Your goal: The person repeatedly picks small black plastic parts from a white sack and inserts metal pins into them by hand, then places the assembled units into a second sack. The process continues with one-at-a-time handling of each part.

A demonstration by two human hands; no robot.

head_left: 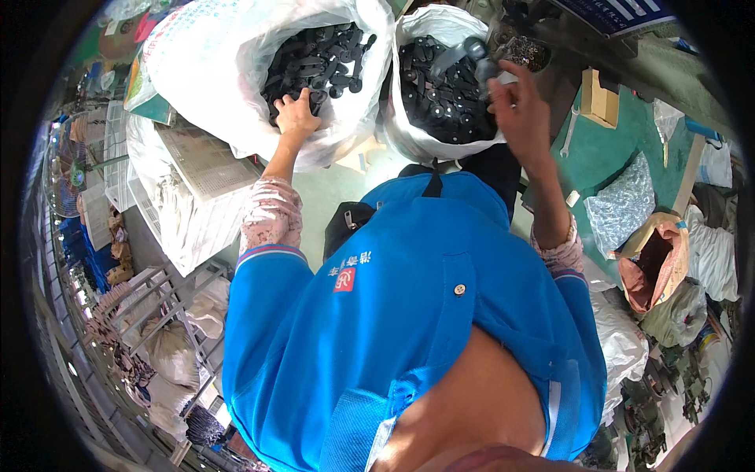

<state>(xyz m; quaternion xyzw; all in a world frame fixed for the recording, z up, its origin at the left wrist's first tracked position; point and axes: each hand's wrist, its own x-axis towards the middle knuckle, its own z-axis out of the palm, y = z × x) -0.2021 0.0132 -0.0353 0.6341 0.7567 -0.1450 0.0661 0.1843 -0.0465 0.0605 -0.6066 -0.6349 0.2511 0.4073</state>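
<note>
My left hand (297, 115) reaches into a large white plastic bag (236, 94). Its fingers are spread and rest on a heap of small black plastic parts (321, 59), elongated with rounded ends. To the right, a second white bag (397, 118) holds more black parts (440, 98). Over that bag's right edge is my right hand (519, 114), smeared by motion. A blurred dark part (485, 69) appears beside its fingertips; whether they grip it cannot be made out.
A green worktop (605, 149) on the right carries a wrench (570, 135), a small cardboard box (599, 98) and a clear plastic bag (621, 204). Behind the right bag sits a container of small metal pieces (525, 53). Stacked boards (204, 161) stand at left.
</note>
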